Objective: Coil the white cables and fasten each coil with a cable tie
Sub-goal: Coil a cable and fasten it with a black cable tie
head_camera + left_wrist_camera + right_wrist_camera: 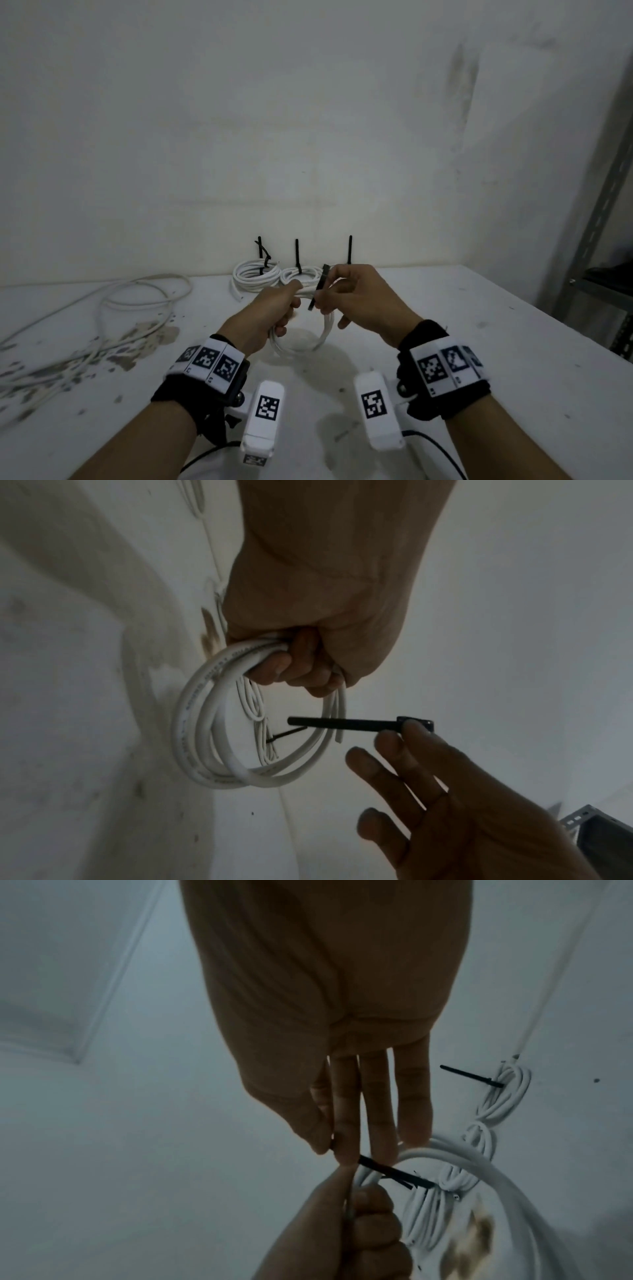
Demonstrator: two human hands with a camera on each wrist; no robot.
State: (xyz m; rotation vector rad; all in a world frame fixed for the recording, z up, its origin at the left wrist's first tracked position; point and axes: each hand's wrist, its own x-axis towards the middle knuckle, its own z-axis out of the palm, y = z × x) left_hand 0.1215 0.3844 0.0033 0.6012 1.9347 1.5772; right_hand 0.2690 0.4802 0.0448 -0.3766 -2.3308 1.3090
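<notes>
My left hand (286, 310) grips a white cable coil (324, 331) by its top, so the loops hang just above the white table (462, 359). In the left wrist view its fingers (301, 666) curl round the bundled strands of the coil (205, 723). My right hand (323, 299) pinches a black cable tie (318, 287) between thumb and forefinger, right beside the left hand. The tie (342, 721) points its free end across the coil's opening. From the right wrist, the tie (394, 1173) sticks out past the fingertips (346, 1150), next to the coil (486, 1180).
Two tied coils (255, 274) (301, 274) lie against the back wall with black tie tails upright; a third tail (350, 250) rises behind my right hand. Loose white cables (137, 301) sprawl over the stained left side. A grey metal shelf (603, 233) stands right.
</notes>
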